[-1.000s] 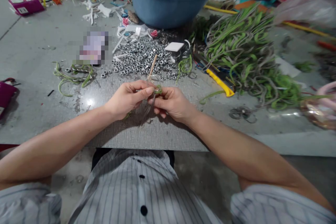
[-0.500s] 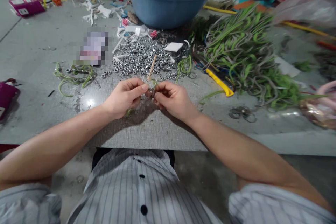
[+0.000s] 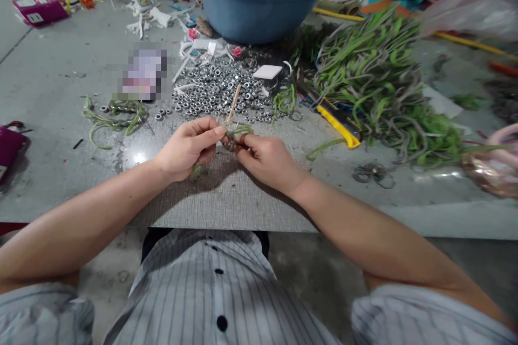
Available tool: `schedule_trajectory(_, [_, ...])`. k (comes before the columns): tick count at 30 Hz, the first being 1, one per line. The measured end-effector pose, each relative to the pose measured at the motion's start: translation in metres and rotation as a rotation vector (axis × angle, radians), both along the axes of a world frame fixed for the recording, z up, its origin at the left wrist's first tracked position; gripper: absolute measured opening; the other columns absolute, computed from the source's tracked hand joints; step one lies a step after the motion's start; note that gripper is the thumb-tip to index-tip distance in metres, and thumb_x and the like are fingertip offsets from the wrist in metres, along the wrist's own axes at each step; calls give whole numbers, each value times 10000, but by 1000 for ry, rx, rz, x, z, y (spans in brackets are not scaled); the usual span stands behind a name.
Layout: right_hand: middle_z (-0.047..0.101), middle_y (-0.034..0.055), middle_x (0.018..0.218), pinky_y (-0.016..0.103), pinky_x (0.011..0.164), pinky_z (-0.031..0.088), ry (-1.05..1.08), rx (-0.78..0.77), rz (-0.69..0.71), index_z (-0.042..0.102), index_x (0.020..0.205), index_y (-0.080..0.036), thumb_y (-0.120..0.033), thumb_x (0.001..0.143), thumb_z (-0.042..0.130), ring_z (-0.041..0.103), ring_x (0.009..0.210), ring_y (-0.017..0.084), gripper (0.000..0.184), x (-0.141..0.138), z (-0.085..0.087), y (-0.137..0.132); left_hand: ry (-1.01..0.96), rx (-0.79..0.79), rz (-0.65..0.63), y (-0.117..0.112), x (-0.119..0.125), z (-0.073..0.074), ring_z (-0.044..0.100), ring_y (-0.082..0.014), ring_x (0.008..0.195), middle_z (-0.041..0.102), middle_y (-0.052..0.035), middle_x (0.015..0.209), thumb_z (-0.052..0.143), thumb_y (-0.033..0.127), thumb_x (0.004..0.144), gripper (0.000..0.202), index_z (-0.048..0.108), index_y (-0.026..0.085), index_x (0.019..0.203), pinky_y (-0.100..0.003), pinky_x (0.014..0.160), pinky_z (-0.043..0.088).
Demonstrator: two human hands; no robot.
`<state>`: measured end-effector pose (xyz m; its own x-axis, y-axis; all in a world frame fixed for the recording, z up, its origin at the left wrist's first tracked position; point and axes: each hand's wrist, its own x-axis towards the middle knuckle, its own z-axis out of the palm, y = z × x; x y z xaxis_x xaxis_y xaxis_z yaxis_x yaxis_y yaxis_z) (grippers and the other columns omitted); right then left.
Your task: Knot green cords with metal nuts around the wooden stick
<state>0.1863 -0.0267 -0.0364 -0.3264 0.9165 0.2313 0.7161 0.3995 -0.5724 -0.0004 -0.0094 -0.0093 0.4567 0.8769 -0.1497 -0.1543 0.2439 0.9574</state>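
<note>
Close together above the front of the table, my left hand (image 3: 192,146) and my right hand (image 3: 269,159) are both closed in a pinch. Between their fingertips is a green and grey cord (image 3: 243,129). A bit of green also shows below my left fingers. Whether something small is held along with the cord, I cannot tell. Just beyond the fingertips lie a thin wooden stick (image 3: 235,102) and a spread of metal nuts (image 3: 210,89). Another green cord bundle (image 3: 117,116) lies to the left of them.
A large blue basin (image 3: 251,11) stands behind the nuts. To the right are a heap of green and grey cords (image 3: 376,81) and a yellow cutter knife (image 3: 340,126). A pixelated flat item (image 3: 143,75) and purple packages (image 3: 40,9) lie to the left.
My right fingers have shifted slightly left and turned over, with the knuckles now more on top. The green cord shows more above them. My left hand has barely moved.
</note>
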Motion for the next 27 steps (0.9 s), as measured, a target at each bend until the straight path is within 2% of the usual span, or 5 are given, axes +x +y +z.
schedule_trajectory(4, [700,65,763,278,607,342,-174,-34,61,656,807,-170,-238,887,448,597,674,169,233,1,2,1,-12,67,71,1,-1,0,322,-34,382,348,82,485,618,270,831,220,502,170,673,-171,399,210])
schedule_trajectory(8, [701,53,741,273,589,310,-292,-14,271,646,783,-174,-286,934,432,607,670,164,285,0,6,-1,-8,104,141,3,-1,0,307,-35,373,338,81,500,592,264,846,240,461,182,664,-183,393,189])
schedule_trajectory(13, [710,32,729,266,591,308,-286,120,487,657,815,-181,-300,979,400,596,639,135,327,1,4,-5,50,157,194,2,0,-1,277,-36,363,325,84,493,558,239,866,244,432,192,663,-196,385,180])
schedule_trajectory(22, [667,-1,645,274,570,297,-319,346,643,658,775,-190,-257,972,426,545,567,115,312,-3,1,-12,165,354,220,1,2,-10,248,-53,405,307,83,482,551,241,853,227,447,200,656,-211,392,196])
schedule_trajectory(27, [652,-12,628,285,568,288,-354,385,681,656,784,-196,-244,967,431,537,568,116,294,-6,0,-16,247,506,248,0,2,-16,283,-62,466,311,68,536,549,249,832,215,447,194,651,-215,432,228])
